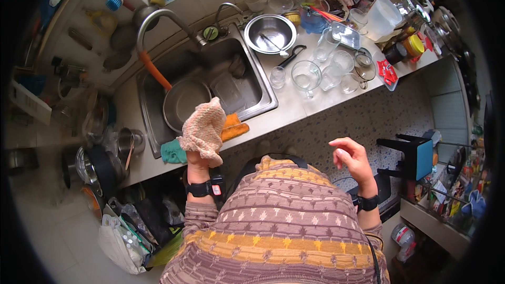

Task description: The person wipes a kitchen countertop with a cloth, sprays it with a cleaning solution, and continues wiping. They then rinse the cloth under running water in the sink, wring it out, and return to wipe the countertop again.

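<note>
A pale pink knitted cloth (205, 128) is draped over my left hand (197, 159), hiding its fingers; only the wrist and the base of the hand show. This hand is raised by the front edge of the steel sink (270, 104). Behind the cloth, a round metal pan (187, 100) stands in the basin beneath the orange hose end of the faucet (152, 69). Orange cloths (234, 128) and a teal cloth (173, 152) lie on the sink's front edge. My right hand (353, 157) hangs in the air before the counter, fingers loosely bent and apart, with nothing in it.
Several glass cups and mugs (305, 75) crowd the counter right of the sink, near its front edge. A steel bowl (270, 33) with a utensil stands behind them. Pots (132, 142) fill the left end. A blue-topped stool (424, 159) stands on the floor at right.
</note>
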A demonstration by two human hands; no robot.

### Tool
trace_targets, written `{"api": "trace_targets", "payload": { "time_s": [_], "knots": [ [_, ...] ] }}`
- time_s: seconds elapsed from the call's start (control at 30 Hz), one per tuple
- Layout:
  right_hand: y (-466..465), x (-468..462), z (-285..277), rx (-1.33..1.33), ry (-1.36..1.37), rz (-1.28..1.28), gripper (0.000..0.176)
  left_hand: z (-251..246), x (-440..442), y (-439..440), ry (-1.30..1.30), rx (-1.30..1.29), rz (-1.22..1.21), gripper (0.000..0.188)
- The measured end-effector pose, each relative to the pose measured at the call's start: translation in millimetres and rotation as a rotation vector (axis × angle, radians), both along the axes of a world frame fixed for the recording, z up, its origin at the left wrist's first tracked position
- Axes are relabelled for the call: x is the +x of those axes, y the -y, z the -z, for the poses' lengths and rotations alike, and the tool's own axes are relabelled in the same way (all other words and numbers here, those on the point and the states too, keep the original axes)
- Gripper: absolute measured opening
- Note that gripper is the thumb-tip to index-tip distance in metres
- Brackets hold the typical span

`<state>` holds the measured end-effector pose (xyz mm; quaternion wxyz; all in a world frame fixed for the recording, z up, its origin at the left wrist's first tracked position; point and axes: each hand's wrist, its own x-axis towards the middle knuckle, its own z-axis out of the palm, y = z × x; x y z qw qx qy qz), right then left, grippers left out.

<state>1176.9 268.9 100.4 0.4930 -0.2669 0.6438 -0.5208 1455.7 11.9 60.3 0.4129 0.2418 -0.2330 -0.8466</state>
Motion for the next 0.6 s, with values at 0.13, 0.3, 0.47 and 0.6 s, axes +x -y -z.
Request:
{"api": "trace_targets", "payload": {
  "time_s": [0.13,0.3,0.47,0.6],
  "knots": [
    [1,-4,38,0.031,0.044,-0.057,0.021,14,-6,-11,0.02,0.055,0.054,0.028],
    [-17,-4,94,0.17,0.073,-0.04,0.029,26,-8,-29,0.077,0.164,0.187,0.027],
    [-47,-8,115,0.216,0.06,-0.023,0.033,36,-15,-35,0.144,0.29,0.442,0.026],
    [-69,0,103,0.161,-0.013,0.113,0.032,44,-50,-24,0.197,0.105,0.8,0.028]
  ]
}}
